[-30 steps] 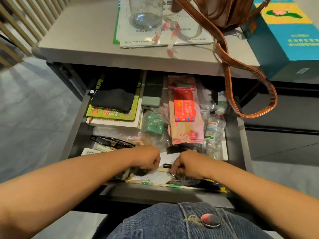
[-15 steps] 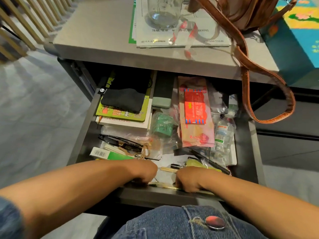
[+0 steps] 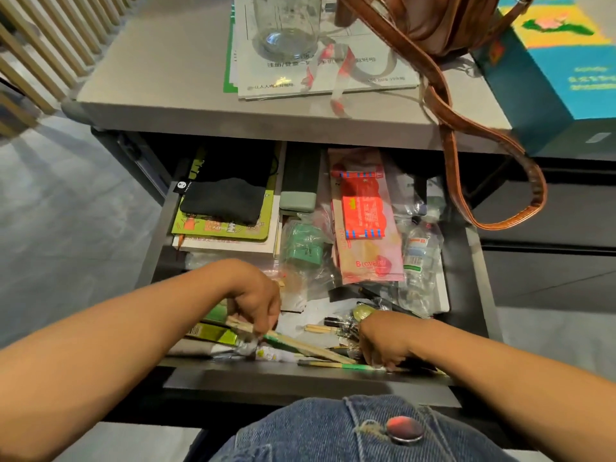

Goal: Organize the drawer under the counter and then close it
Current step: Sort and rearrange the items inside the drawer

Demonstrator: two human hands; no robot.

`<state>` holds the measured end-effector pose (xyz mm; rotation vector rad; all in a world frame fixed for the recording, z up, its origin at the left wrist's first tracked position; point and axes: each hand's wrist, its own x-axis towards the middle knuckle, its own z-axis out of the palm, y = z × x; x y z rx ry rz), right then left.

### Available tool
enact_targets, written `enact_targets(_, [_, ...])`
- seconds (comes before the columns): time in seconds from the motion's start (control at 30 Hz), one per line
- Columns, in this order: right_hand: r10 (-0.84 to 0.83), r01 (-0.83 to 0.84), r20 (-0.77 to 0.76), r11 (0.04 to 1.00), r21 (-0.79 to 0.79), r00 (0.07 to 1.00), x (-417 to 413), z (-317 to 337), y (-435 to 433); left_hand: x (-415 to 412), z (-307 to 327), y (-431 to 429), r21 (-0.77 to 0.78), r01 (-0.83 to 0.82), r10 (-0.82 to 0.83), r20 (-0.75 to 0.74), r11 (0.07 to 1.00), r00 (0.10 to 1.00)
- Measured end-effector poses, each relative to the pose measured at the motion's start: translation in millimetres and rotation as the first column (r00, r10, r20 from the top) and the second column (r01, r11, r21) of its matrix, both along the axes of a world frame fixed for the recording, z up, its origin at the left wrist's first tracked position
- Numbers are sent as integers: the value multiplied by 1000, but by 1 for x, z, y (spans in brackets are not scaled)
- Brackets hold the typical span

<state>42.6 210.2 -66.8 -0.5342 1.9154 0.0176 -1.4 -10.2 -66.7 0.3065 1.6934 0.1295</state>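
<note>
The dark drawer [image 3: 473, 278] stands pulled out under the grey counter [image 3: 160, 71], full of clutter. My left hand [image 3: 256, 301] is closed around a bundle of wrapped wooden chopsticks [image 3: 300, 345] near the drawer's front, lifting their left end. My right hand [image 3: 383, 341] presses down with curled fingers on more chopsticks [image 3: 333, 365] at the front right; what it grips is hidden. Further back lie a pink packet [image 3: 366, 228], a green item in a clear bag [image 3: 305, 245], a small bottle [image 3: 418, 255], books under a black pouch [image 3: 226, 201] and a green case [image 3: 297, 200].
On the counter stand a glass jar [image 3: 286, 25] on papers [image 3: 333, 71], a brown bag whose strap [image 3: 500, 181] hangs over the drawer's right side, and a blue box [image 3: 560, 71]. Wooden slats [image 3: 43, 45] line the left. My denim clothing [image 3: 333, 431] is against the drawer front.
My left hand rose from the drawer's front edge and now holds chopsticks, covering the glasses and the green box. My right hand stayed at the front right. The camera moved closer.
</note>
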Motion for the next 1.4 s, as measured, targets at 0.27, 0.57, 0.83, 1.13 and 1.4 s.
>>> enact_targets(0.27, [-89,85,-47,994,-67,995,0,0,0,-11,10,-26,74,-176,182,-79,982,980])
enact_targets(0.57, [-385,358,-10,868,-344,923,-17,21,3,-1,23,-14,248,-318,323,23,915,946])
enact_targets(0.83, [0,22,-108,979,201,994,-12,39,59,41,-10,91,249,-37,110,-289,968,951])
enact_targets(1.13, [16,4,-399,999,50,917,-11,1,50,58,-33,119,319,85,54,-402,944,914])
enact_targets(1.4, [252,-245,-119,967,71,960,-7,-5,52,38,-38,112,258,-14,161,-558,966,814])
